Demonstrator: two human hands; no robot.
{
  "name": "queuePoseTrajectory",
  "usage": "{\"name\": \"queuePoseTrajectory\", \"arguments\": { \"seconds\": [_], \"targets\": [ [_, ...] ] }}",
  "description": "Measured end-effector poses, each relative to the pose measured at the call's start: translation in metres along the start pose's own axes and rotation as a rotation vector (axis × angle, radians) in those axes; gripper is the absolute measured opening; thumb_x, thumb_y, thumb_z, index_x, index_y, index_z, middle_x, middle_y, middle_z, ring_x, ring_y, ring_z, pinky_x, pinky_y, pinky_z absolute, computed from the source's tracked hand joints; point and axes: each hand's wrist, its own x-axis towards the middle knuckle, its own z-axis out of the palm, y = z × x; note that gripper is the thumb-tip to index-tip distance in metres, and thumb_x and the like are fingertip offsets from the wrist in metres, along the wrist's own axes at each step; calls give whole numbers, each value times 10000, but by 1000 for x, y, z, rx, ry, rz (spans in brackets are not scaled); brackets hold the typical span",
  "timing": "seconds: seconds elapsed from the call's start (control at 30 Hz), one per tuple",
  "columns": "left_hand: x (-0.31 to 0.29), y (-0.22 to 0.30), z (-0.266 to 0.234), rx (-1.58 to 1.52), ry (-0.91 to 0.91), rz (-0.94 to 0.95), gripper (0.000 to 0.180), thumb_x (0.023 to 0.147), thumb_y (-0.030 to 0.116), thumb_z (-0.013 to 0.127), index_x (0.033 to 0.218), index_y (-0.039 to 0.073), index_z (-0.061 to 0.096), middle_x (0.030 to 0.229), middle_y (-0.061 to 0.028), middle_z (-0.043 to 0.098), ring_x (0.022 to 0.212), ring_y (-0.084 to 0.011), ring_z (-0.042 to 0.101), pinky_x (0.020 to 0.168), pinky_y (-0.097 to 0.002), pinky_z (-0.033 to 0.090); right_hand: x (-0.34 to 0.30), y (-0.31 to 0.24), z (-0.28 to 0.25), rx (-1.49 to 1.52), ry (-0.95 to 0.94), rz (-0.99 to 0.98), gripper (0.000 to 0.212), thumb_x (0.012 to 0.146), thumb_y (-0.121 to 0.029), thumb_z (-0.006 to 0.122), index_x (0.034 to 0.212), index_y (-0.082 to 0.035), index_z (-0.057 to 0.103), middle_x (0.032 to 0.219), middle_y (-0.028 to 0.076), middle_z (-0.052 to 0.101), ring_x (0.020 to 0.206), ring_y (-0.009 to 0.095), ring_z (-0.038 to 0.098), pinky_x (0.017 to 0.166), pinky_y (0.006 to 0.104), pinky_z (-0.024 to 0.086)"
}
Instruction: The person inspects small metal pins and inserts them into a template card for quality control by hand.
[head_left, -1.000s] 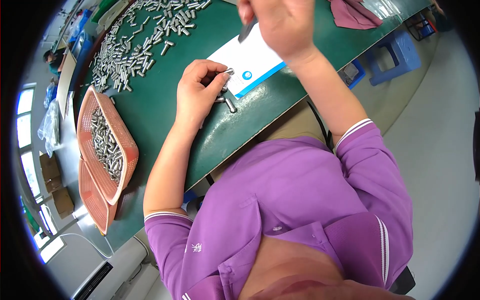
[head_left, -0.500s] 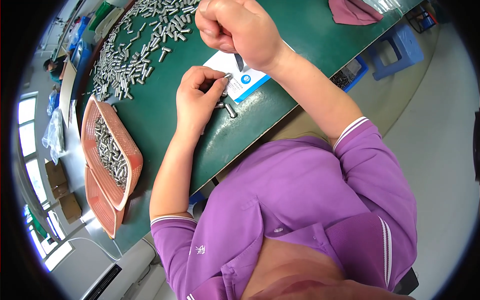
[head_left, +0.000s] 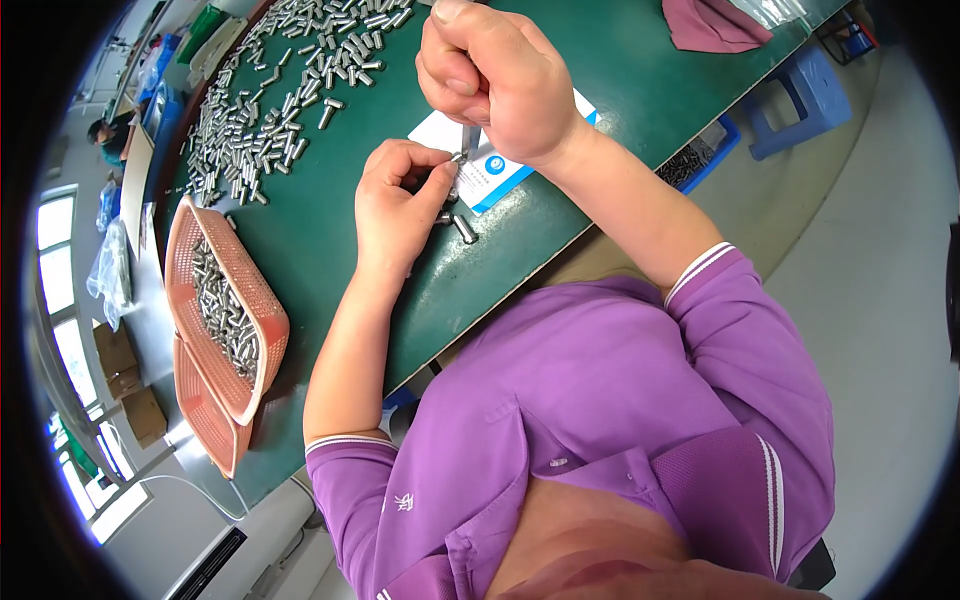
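My left hand (head_left: 393,205) rests low over the table, thumb and forefinger pinching a small shiny metal part (head_left: 458,157) at the edge of a white and blue printed sheet (head_left: 480,185). My right hand (head_left: 505,85) is a fist above the sheet, wrapped round a tool whose handle it mostly hides. Below the fist sticks out a flat grey metal blade (head_left: 470,140), its tip at or very near the pinched part; I cannot tell whether they touch. Beside my left thumb a headed metal pin (head_left: 465,229) lies on the green tabletop (head_left: 440,290), with another partly hidden.
Many loose metal pins (head_left: 240,150) spread over the table's far left. A pink plastic basket (head_left: 272,310) of similar pins stands on the left, beside another pink basket (head_left: 205,415). A maroon cloth (head_left: 712,25) lies far right. Past the table edge are a blue bin (head_left: 718,155) and a blue stool (head_left: 800,105).
My right fist has shifted slightly right and down, and the blade's tip now sits close to the pinched part. My left hand keeps its pinch, nearly in place.
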Motion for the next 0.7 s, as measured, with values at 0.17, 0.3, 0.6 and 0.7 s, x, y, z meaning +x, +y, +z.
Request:
{"name": "queuePoseTrajectory", "arguments": {
  "seconds": [0.17,0.3,0.6,0.7],
  "targets": [
    [-1,-5,0,-7,6,4,81,792,45,718,842,6,667,827,-42,596,705,-112,581,646,-243,486,2,2,1,34,22,-14,435,944,-274,479,565,-82,380,530,-23,360,475,75,324,434,244,242],
    [-1,0,1,18,13,-3,77,790,45,719,823,4,663,825,-41,594,702,-113,578,643,-245,485,1,1,0,27,5,-19,436,947,-271,478,566,-82,383,531,-20,369,473,73,331,431,243,244],
    [-1,0,2,18,24,-14,68,777,24,719,807,2,662,826,-47,594,716,-123,583,652,-247,492,3,4,-2,25,-12,-5,433,961,-301,461,591,-81,411,530,-17,377,474,69,330,428,241,253],
    [0,-1,1,14,29,1,66,776,17,719,805,1,663,825,-46,594,713,-124,583,653,-245,493,6,6,1,41,-15,-11,432,965,-305,456,599,-79,415,534,-13,381,478,70,330,431,241,255]
  ]
}}
